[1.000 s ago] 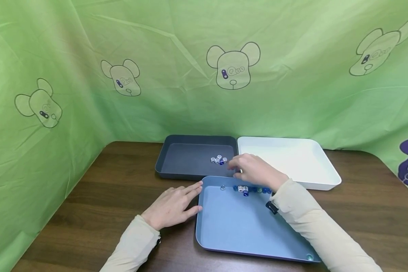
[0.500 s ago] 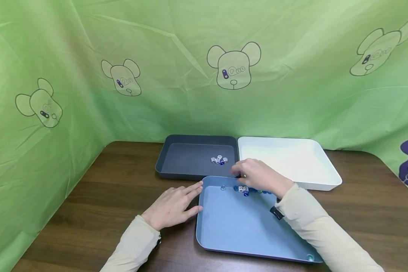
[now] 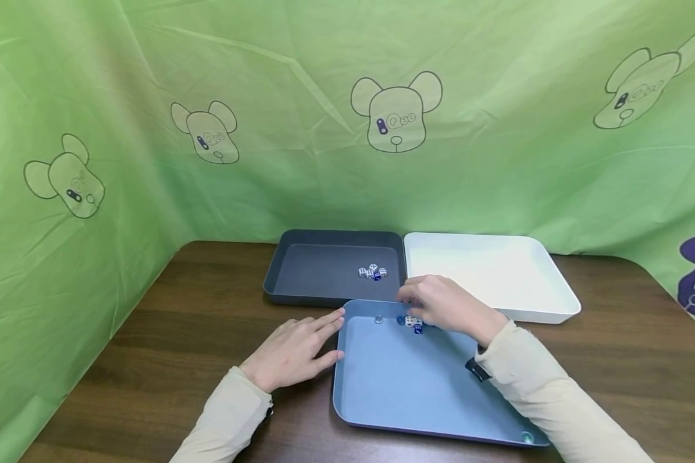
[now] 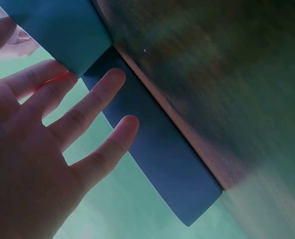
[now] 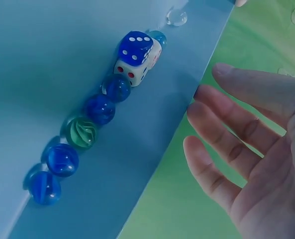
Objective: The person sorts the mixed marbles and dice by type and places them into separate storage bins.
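My left hand [image 3: 295, 354] touches the left rim of the blue tray [image 3: 405, 392] with straight, spread fingers. Over the tray's far rim hovers my right hand [image 3: 446, 305], its fingers loosely bent; in the right wrist view nothing shows between them. Along the far wall inside the tray runs a row of blue marbles [image 5: 100, 109] with a green swirled marble [image 5: 81, 132] among them. At the row's end a blue die [image 5: 136, 48] stands beside white dice [image 5: 132, 73]. A clear marble [image 3: 379, 319] lies near the far left corner.
Behind the blue tray stand a dark grey tray [image 3: 313, 267] holding several white and blue dice [image 3: 373, 272], and a white tray [image 3: 486, 270] to its right. Another marble [image 3: 527, 438] sits in the blue tray's near right corner. A green curtain [image 3: 301, 186] hangs behind the table.
My right hand has drawn back from the dark tray's right edge, a little right and nearer, over the blue tray's far rim. The left hand stays put.
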